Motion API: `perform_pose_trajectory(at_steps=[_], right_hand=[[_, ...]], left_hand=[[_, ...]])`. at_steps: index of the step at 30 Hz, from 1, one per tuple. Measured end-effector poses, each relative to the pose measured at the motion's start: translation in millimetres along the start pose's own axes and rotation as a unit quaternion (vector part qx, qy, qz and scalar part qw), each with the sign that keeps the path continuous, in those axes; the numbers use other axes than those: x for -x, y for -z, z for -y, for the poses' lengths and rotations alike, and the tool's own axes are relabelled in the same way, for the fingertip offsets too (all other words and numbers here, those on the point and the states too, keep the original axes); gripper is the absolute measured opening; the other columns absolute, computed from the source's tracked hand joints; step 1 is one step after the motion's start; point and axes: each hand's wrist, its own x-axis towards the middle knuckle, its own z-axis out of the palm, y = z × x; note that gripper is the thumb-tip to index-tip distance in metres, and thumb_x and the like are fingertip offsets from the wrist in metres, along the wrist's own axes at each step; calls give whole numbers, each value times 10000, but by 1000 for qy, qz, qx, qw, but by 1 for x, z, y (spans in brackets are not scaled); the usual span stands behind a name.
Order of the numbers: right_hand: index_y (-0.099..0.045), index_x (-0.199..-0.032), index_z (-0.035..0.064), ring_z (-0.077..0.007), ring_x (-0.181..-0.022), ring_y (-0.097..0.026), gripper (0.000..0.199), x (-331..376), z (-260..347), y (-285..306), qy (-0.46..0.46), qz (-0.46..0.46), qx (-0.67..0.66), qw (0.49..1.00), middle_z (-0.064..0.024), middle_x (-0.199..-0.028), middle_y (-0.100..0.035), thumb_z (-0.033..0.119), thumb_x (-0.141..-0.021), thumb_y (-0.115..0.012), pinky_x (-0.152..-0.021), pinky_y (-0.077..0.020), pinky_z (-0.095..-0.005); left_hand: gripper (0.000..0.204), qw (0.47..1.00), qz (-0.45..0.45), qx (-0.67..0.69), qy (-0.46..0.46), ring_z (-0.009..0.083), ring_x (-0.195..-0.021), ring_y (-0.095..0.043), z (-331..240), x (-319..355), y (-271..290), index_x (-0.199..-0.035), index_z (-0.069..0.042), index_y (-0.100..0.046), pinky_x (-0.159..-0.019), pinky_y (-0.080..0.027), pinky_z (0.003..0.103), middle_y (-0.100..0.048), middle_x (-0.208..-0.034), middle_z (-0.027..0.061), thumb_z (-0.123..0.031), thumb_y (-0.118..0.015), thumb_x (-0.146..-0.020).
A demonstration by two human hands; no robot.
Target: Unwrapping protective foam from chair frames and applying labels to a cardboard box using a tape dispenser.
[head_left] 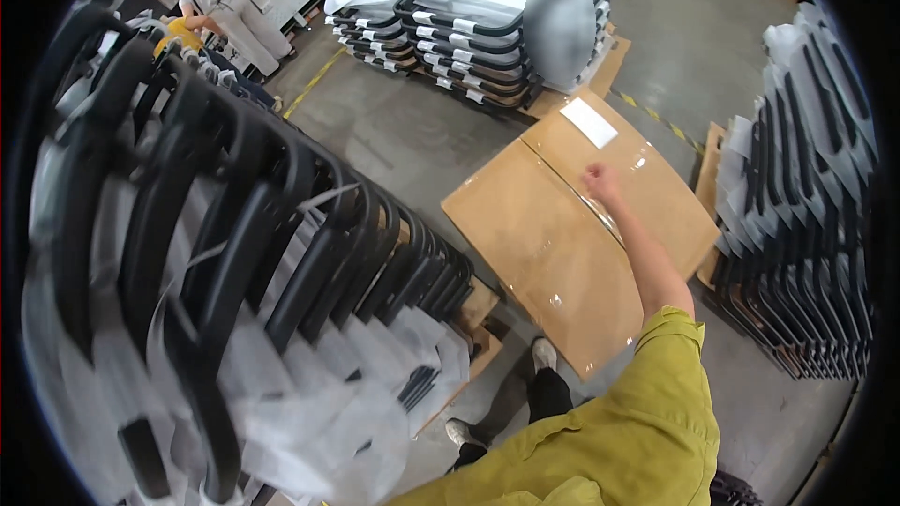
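Observation:
My right hand is over the far part of a large brown cardboard box. Its fingers are curled closed beside the seam that runs along the box top; what they hold, if anything, is hidden. From the hand, my bare forearm runs back to a yellow-green sleeve. A white label lies on the box just beyond my hand, and clear tape shines on the cardboard. My left hand is out of view.
Black tubular frames with white wrapping crowd the left. Another wrapped stack stands at right, and stacked frames lie beyond the box. My shoes are beside the box. People work at far left.

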Motion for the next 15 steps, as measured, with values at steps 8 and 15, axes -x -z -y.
perform_pose_trajectory(at_steps=[8, 15], right_hand=[[-441, -1128, 41, -291, -1010, -475, 529, -135, -44, -2, 70, -263, 214, 938, -137, -1074, -515, 349, -731, -610, -846, -385, -394], [-474, -1032, 41, -283, -1022, -464, 490, -121, -2, -4, -112, -183, 315, 924, -136, -1064, -510, 322, -679, -665, -835, -389, -391]], left_hand=[[282, 999, 22, -28, -2, 185, -859, -527, 29, 7, -40, -1059, 44, -516, -785, -426, 296, -557, -993, 108, -82, -517, -807], [284, 997, 46, -54, 22, 187, -855, -523, 39, -31, 9, -1066, 36, -510, -777, -427, 297, -553, -994, 106, -90, -500, -812]])
